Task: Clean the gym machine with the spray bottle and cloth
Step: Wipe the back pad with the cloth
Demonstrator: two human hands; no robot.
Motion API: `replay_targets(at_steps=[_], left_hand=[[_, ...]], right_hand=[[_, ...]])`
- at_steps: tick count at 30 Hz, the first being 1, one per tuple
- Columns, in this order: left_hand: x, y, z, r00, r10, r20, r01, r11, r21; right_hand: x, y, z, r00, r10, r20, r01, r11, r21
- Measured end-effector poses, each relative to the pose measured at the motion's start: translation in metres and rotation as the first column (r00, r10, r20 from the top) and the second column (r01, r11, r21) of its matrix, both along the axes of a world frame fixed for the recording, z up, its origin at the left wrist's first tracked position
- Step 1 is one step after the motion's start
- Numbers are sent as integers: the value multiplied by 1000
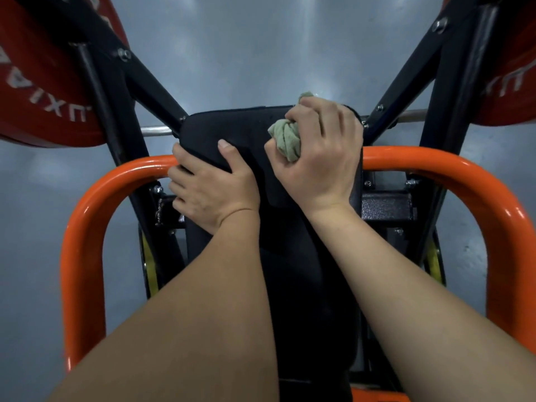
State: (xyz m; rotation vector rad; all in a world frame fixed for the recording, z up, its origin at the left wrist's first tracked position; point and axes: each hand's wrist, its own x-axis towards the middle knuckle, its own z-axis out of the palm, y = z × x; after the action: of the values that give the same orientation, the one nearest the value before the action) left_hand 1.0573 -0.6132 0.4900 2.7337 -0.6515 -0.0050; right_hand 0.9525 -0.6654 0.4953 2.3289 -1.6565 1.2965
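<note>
Right hand squeezes the balled cloth onto the pad, left hand grips its edge; wiping step, next probably sweep down.

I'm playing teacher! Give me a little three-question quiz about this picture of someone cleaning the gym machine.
1. What does the right hand hold?
A) a green cloth
B) a spray bottle
C) nothing

2. True or false: the left hand grips the edge of the black pad.

3. Fill in the missing word: the bent tube that curves round the pad is coloured ____.

Key: 1 A; 2 true; 3 orange.
</note>
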Motion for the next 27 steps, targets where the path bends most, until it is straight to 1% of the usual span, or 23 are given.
replay_targets(at_steps=[2,5,8,12,14,16,17,18,19,20,21,22,23,24,26,27], left_hand=[[2,0,0,1000,-10,-1,10,999,32],[6,-2,-1,999,-37,-15,38,997,67],[7,-1,1,997,-72,-27,74,995,73],[13,2,5,992,-98,-82,104,992,69],[17,4,9,985,-132,-112,138,989,49],[27,7,17,967,-154,-203,154,988,-17],[37,8,19,946,-143,-292,125,989,-81],[49,9,19,900,-113,-421,52,986,-156],[60,11,18,819,-72,-569,-59,976,-209],[69,15,18,728,-23,-685,-169,963,-211],[73,21,18,656,27,-754,-236,957,-171],[71,28,18,626,64,-777,-252,960,-123],[68,33,16,630,92,-771,-243,966,-83],[64,35,12,663,115,-740,-225,973,-51],[59,37,11,764,138,-631,-193,981,-19],[58,35,12,798,141,-586,-184,983,-14]], right_hand=[[0,1,-3,1000,-5,-27,5,1000,-6],[2,-2,-2,996,-11,-91,13,1000,25],[3,-2,-1,990,-25,-136,31,999,44],[5,-2,-1,985,-44,-169,56,996,66],[5,-1,0,981,-54,-188,70,995,77],[6,0,1,979,-54,-195,72,994,86],[6,0,2,978,-54,-201,74,993,91],[6,1,2,976,-54,-212,76,992,96],[6,2,3,972,-56,-228,82,991,106],[6,2,4,968,-58,-245,88,990,112],[6,2,4,965,-54,-255,87,989,118],[5,2,5,964,-52,-259,87,988,126],[5,2,5,963,-54,-263,91,987,132],[5,2,4,963,-59,-265,97,986,133],[5,4,3,963,-67,-259,102,987,124],[6,4,3,962,-70,-263,105,987,119]])
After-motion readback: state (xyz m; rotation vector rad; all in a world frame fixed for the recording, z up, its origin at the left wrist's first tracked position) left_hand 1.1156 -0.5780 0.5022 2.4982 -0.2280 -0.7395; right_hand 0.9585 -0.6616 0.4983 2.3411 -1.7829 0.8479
